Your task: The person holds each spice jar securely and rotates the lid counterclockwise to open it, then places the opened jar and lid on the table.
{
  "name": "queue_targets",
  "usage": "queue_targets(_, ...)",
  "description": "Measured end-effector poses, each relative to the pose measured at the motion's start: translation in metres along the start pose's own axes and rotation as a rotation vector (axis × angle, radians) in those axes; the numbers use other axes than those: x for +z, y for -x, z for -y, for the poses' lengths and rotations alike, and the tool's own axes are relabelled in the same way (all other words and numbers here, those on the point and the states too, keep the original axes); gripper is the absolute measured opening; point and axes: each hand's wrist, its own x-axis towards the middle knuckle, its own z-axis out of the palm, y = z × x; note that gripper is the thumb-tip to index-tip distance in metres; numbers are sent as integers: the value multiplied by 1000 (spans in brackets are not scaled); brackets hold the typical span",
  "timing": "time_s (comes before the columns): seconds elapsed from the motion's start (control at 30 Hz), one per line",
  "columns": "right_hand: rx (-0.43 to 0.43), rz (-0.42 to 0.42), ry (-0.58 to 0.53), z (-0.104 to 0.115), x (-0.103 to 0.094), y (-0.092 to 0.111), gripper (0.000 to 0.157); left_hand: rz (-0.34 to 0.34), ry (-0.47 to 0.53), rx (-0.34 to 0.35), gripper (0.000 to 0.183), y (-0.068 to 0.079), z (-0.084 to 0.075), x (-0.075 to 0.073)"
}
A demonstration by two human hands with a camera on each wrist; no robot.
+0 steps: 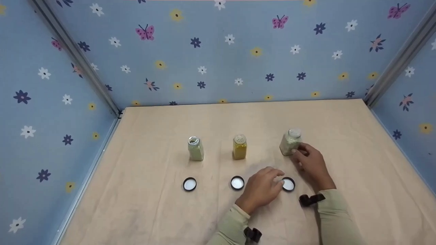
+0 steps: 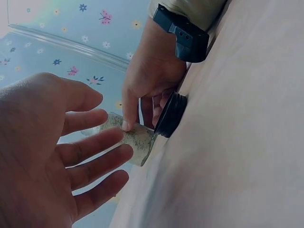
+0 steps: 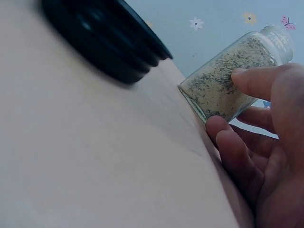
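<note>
My right hand [image 1: 310, 163] holds a glass spice jar [image 1: 289, 144] of speckled pale seasoning by its lower side. The right wrist view shows the thumb on the wall of that jar [image 3: 232, 76], which stands on the cloth without its lid. Its shoulder and mouth rise above the fingers. My left hand [image 1: 262, 187] hovers beside a black lid [image 1: 288, 184] that lies with its white inside up. In the left wrist view, that hand [image 2: 61, 147] has its fingers spread loosely and nothing in it; the lid [image 2: 171, 115] sits beyond the fingertips.
A jar of green seasoning [image 1: 196, 149] stands at the left, and a yellow spice jar [image 1: 239, 148] with a perforated top in the middle. Two more upturned lids, a left one [image 1: 189, 184] and a middle one [image 1: 237, 183], lie before them. Patterned walls [image 1: 218, 58] enclose the cloth-covered table [image 1: 136, 204].
</note>
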Motion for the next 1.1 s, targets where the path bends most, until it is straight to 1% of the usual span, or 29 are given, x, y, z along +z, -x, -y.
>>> queue_targets(0.27,4,-3,18,1,-1,0,62,-19,121,-53,21,-1,13,-14)
queue_targets(0.4,17,6,10,2,-2,0,63,-29,159,-108,22,-2,18,-22)
queue_targets(0.53,24,16,7,2,-2,0,63,-52,169,-182,24,-2,22,-28)
queue_targets(0.6,20,19,9,2,-2,0,63,-64,174,-208,25,-1,25,-31)
queue_targets(0.8,10,27,-12,1,-2,2,64,-91,154,-241,25,2,36,-38)
queue_targets(0.97,-4,16,-14,1,-2,2,64,-129,145,-275,26,4,44,-44)
queue_targets(1.1,18,19,-18,0,0,4,65,-144,158,-310,26,8,49,-46)
